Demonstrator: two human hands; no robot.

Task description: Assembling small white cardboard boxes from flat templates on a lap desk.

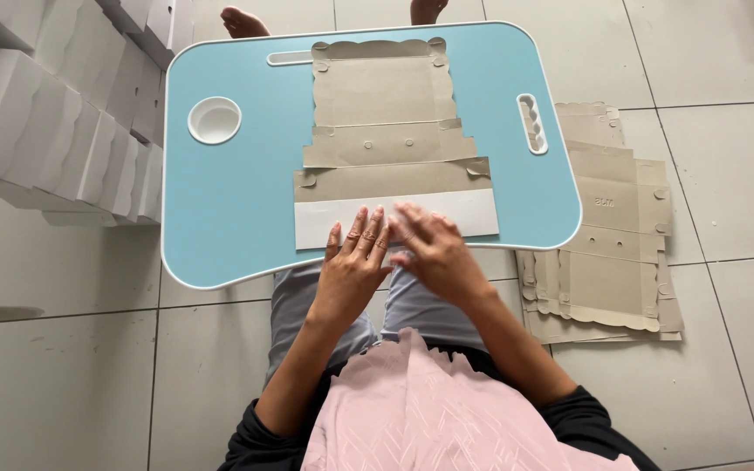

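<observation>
A flat die-cut cardboard box blank (pixel 386 113), brown with scalloped edges, lies on a light blue lap table (pixel 229 192). Its nearest flap (pixel 447 209) is folded over and shows its white side. My left hand (pixel 353 266) lies flat, fingers spread, on that white flap near the table's front edge. My right hand (pixel 434 249) rests beside it, fingers extended over the same flap and slightly blurred. Neither hand grips anything.
A stack of flat brown box blanks (pixel 613 253) lies on the tiled floor at the right. Rows of folded white boxes (pixel 54 131) fill the left. The table has a round white cup recess (pixel 215 119) and slot handles. Bare feet (pixel 242 22) show beyond the table.
</observation>
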